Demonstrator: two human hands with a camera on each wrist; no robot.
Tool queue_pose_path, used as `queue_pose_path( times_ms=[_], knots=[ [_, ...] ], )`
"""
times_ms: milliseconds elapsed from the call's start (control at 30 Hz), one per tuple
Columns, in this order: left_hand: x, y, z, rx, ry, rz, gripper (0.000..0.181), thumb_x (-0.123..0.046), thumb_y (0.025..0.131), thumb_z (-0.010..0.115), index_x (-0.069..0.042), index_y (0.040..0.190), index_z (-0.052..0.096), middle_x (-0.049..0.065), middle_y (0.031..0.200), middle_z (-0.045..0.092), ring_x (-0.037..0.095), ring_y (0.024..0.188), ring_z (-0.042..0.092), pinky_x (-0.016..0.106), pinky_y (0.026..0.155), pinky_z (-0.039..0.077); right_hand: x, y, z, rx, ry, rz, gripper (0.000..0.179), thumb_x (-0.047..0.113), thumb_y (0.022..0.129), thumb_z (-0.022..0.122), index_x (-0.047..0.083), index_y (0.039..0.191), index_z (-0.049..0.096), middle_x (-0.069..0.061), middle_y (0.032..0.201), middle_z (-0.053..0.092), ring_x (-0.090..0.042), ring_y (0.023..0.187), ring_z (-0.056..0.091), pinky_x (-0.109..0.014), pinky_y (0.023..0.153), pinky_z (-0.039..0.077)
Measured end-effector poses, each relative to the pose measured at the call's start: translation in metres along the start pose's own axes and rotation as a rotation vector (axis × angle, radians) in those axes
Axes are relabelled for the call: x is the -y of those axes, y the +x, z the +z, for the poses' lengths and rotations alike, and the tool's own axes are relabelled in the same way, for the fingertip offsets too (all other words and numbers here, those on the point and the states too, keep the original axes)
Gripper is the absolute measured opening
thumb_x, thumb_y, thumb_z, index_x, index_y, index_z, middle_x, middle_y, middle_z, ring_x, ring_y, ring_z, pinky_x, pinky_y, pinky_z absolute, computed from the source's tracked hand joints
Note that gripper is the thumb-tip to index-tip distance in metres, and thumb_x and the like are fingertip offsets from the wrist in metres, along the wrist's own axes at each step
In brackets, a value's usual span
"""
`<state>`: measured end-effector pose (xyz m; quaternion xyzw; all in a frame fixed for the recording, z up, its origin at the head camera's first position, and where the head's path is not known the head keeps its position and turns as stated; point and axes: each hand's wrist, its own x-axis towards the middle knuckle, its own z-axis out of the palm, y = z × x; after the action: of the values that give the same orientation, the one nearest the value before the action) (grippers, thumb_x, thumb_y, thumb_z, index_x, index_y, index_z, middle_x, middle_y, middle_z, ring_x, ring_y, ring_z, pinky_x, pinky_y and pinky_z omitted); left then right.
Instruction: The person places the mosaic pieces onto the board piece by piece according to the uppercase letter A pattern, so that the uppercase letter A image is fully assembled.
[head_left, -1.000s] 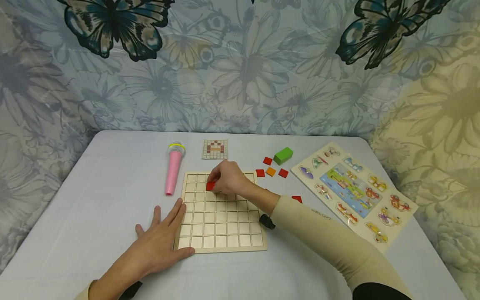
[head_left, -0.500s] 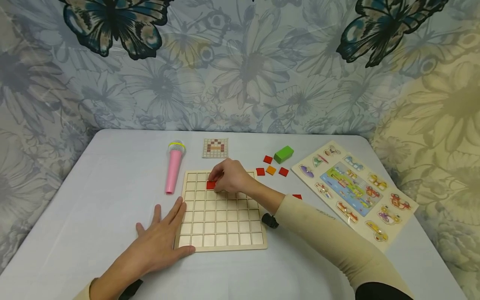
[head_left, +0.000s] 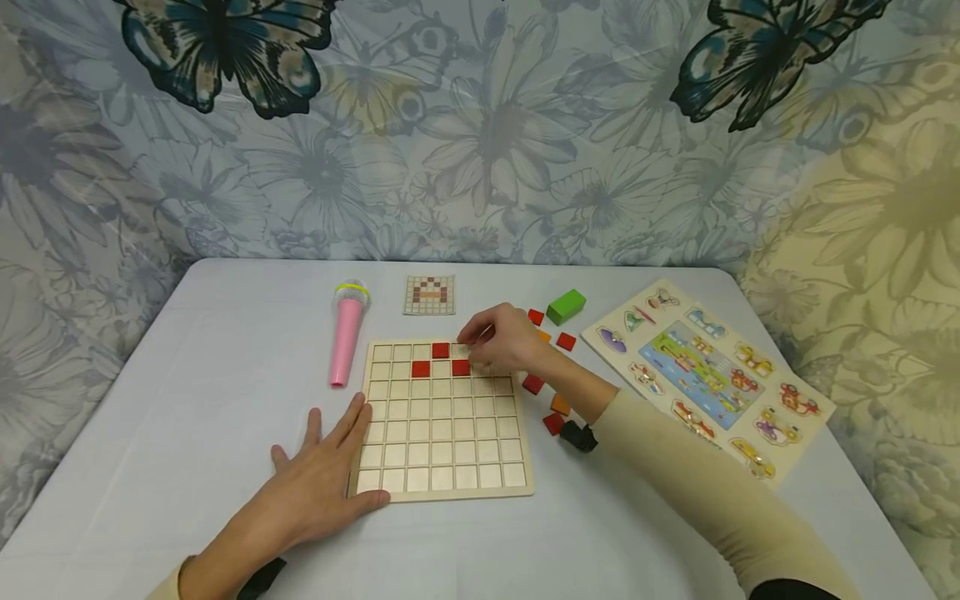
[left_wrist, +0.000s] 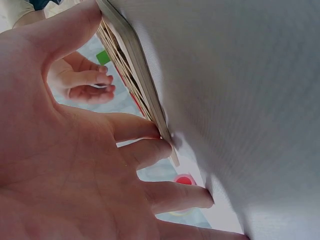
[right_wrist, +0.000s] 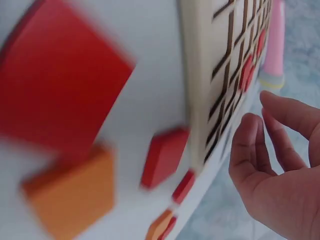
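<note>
A wooden grid board point(head_left: 442, 431) lies on the table with three red square tiles in its upper cells, one of them a red tile point(head_left: 421, 369). My left hand point(head_left: 318, 479) rests with spread fingers along the board's left edge, the thumb on its near corner. Over the board's upper right part hovers my right hand point(head_left: 504, 337), its fingers loosely bent. The right wrist view shows a gap between thumb and fingertips and nothing held. Right of the board lie loose red tiles and orange tiles, among them an orange tile point(right_wrist: 72, 192).
A small pattern card point(head_left: 429, 296) lies behind the board, and a pink toy microphone point(head_left: 347, 337) to its left. At the back right are a green block point(head_left: 566, 307) and a picture puzzle board point(head_left: 708, 379). A patterned cloth point(head_left: 480, 167) hangs behind the table.
My right hand has let go of the upper-left red tile and moved right, uncovering two more red tiles on the board. The left hand has stayed in place.
</note>
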<state>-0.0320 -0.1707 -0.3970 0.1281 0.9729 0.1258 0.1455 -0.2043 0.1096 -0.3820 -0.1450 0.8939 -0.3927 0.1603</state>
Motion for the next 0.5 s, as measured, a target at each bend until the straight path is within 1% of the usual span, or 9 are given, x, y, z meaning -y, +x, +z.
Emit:
queue_pose_path(
  times_ms=[167,233,333,500],
  knots=[
    [0.0,0.0,0.0,0.004,0.001,-0.002,0.116,-0.07,0.083,0.074,-0.012,0.168,0.019,0.002,0.177,0.012,0.068,0.148,0.02,0.094,0.086,0.028,-0.014,-0.006,-0.019,-0.041,-0.033,0.02,0.027,0.003,0.083,0.079,0.009,0.109,0.081,-0.008,0.103,0.077,-0.022,0.094,0.069,-0.033,0.079,0.056],
    [-0.001,0.0,0.0,0.004,-0.001,-0.003,0.116,-0.07,0.083,0.074,-0.012,0.168,0.019,0.003,0.177,0.012,0.068,0.148,0.02,0.094,0.086,0.028,-0.02,-0.01,-0.024,-0.053,-0.043,0.03,0.028,0.002,0.082,0.077,0.008,0.11,0.08,-0.009,0.104,0.076,-0.022,0.094,0.069,-0.032,0.079,0.056],
    [-0.001,0.0,0.0,0.005,-0.002,-0.004,0.116,-0.07,0.083,0.074,-0.012,0.168,0.019,0.003,0.177,0.012,0.067,0.148,0.02,0.094,0.086,0.028,-0.028,-0.014,-0.03,-0.07,-0.034,0.044,0.03,0.001,0.082,0.077,0.006,0.111,0.079,-0.012,0.105,0.075,-0.024,0.092,0.067,-0.03,0.076,0.054],
    [0.0,0.0,0.001,0.001,-0.004,-0.003,0.116,-0.07,0.083,0.074,-0.012,0.168,0.019,0.003,0.177,0.013,0.068,0.148,0.02,0.094,0.086,0.028,-0.041,-0.016,-0.036,-0.108,-0.064,0.067,0.028,0.002,0.083,0.08,0.006,0.111,0.078,-0.012,0.103,0.073,-0.025,0.092,0.063,-0.031,0.075,0.053]
  ],
)
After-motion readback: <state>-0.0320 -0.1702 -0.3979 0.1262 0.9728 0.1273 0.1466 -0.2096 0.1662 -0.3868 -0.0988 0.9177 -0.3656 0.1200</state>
